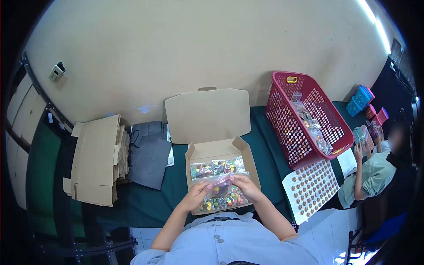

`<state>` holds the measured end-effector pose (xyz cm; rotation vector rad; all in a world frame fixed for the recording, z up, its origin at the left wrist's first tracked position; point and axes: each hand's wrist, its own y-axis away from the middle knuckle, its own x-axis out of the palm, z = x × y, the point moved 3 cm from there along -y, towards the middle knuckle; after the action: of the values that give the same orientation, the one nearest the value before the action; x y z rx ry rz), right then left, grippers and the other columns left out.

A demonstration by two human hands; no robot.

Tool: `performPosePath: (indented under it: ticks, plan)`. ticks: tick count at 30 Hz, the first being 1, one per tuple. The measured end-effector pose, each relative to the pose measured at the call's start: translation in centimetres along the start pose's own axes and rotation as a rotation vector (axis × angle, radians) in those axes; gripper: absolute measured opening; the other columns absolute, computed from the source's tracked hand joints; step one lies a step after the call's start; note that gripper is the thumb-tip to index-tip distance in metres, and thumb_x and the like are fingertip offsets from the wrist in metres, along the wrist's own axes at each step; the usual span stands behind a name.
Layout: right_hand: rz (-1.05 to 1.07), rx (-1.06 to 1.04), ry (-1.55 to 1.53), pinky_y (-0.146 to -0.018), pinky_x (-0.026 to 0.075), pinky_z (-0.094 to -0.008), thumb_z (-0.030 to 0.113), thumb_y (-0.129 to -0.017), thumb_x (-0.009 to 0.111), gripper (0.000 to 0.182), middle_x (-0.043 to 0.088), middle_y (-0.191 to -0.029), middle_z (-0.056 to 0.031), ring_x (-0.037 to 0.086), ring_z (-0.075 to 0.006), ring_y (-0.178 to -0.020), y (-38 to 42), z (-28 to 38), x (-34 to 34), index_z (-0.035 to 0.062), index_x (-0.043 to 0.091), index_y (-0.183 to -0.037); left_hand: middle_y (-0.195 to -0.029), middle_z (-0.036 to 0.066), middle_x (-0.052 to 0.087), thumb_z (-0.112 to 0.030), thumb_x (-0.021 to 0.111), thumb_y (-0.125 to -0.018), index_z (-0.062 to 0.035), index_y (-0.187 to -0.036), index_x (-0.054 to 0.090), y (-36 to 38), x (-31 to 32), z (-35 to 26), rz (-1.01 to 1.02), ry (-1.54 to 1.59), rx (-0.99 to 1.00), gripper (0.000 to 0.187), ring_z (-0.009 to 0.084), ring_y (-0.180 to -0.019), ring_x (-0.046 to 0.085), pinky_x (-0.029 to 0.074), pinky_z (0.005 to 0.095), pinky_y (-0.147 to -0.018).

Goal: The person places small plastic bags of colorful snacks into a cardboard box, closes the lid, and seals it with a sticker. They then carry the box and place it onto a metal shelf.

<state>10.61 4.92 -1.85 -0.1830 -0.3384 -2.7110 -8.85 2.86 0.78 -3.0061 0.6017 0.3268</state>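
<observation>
An open cardboard box stands in front of me with its lid raised. Inside lie several clear bags of colorful round candies. Above them, a clear zip bag is stretched between my hands, with some candies showing in its lower part. My left hand pinches its left upper edge. The opposite top corner is pinched by my right hand. Whether the bag's seal is closed cannot be made out.
At left stand flattened cardboard boxes and dark grey bags. A red basket holding packed bags stands right, behind a sheet of round stickers. Farther right, a seated person handles a packet near colored containers.
</observation>
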Motion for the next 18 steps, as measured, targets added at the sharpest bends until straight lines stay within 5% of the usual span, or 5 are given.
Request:
performPosePath:
  ticks: [2,6,14,16,18]
  plan:
    - [-0.013,0.07,-0.186,-0.092,0.039,-0.0274,0.026,-0.095,0.044,0.033,0.06,-0.108,-0.0058,0.053,-0.0121,-0.1,-0.1,-0.9,-0.1,-0.0002,0.061,-0.106,-0.102,0.015,0.06,-0.027,0.043,-0.094,-0.0055,-0.121,0.052,-0.1,0.0,0.3,0.112,0.077,-0.259,0.036,0.0235,-0.108,0.051,0.033,0.0375,-0.099]
    - [-0.132,0.016,-0.134,-0.095,0.037,-0.0278,0.025,-0.096,0.042,0.035,0.057,-0.115,-0.0064,0.05,-0.0128,-0.107,-0.3,-0.9,0.8,-0.0006,0.057,-0.113,-0.117,0.017,0.049,-0.018,0.053,-0.089,-0.0059,-0.133,0.036,-0.6,1.2,3.6,-0.254,0.213,-0.032,0.049,0.0256,-0.113,0.046,0.042,0.0357,-0.089]
    - [-0.101,0.068,0.031,-0.076,0.042,-0.0208,0.033,-0.097,0.034,0.044,0.059,-0.11,-0.0058,0.051,-0.007,-0.084,0.2,-1.2,4.6,0.0063,0.042,-0.132,-0.139,0.024,0.019,-0.008,0.074,-0.065,-0.0172,-0.137,-0.024,-0.1,3.9,5.0,-0.112,0.03,0.011,0.122,0.0288,-0.124,0.036,0.037,0.0423,-0.098]
    - [-0.039,-0.185,-0.066,-0.073,0.043,-0.0197,0.037,-0.098,0.029,0.048,0.057,-0.111,-0.0066,0.052,-0.0074,-0.082,-0.7,-1.3,5.1,0.0055,0.039,-0.133,-0.141,0.02,0.017,-0.011,0.074,-0.066,-0.014,-0.14,-0.015,0.1,3.8,4.9,-0.128,0.135,-0.004,0.116,0.0308,-0.126,0.032,0.039,0.0408,-0.096]
    - [-0.008,0.044,-0.1,-0.086,0.044,-0.0251,0.039,-0.098,0.025,0.053,0.052,-0.119,-0.0116,0.053,-0.0153,-0.103,-0.5,-2.1,4.0,0.0003,0.038,-0.132,-0.14,0.019,0.018,-0.003,0.068,-0.07,-0.0182,-0.14,-0.014,0.1,3.4,5.8,-0.123,0.325,-0.127,0.109,0.03,-0.126,0.032,0.038,0.042,-0.096]
